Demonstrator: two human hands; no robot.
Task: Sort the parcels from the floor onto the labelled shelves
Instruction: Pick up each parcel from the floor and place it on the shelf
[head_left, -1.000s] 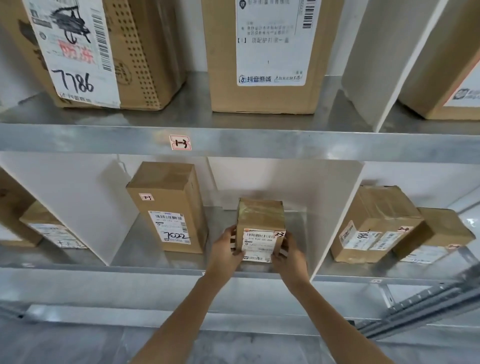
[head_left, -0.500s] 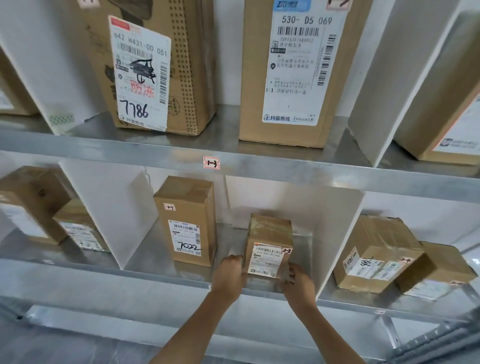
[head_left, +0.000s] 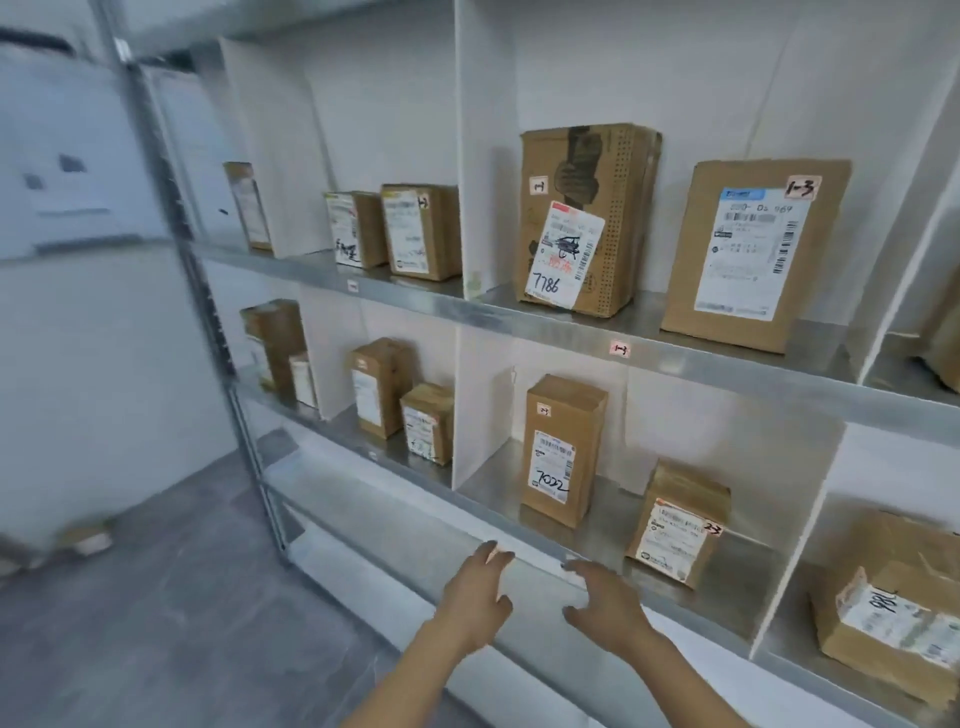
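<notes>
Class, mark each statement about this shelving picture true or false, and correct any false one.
1. The left hand and the right hand hold nothing. True.
2. The parcel marked 7022 lies flat. False: it stands upright.
3. The small parcel stands to the right of the parcel marked 7022, apart from it. True.
4. The parcel marked 7786 stands beside those two. False: it is one level higher.

bare gap on shelf (head_left: 613, 501) between tall parcel (head_left: 563, 452) and small parcel (head_left: 678, 525), white dividers (head_left: 480, 415) flank the bay
</notes>
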